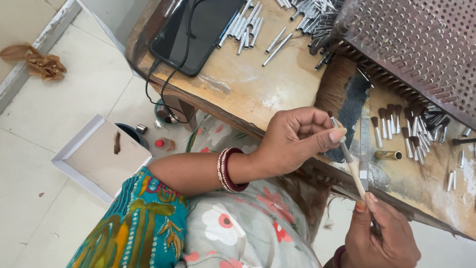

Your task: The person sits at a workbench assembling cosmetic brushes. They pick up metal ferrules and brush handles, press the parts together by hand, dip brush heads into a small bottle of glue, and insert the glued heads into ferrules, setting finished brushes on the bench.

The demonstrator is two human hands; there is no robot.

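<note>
— Hands? Where's each one?
— Left hand pinches the metal ferrule of a thin pale wooden brush stick above the worn wooden workbench; right hand has fingertips pressed together on its lower end.

Right hand cut off by bottom edge; wrist out of view. Brush tip hidden behind left hand thumb. Perforated metal tray runs past top and right edges. Tablet cropped at top. Metal ferrules partly out of frame above.
</note>
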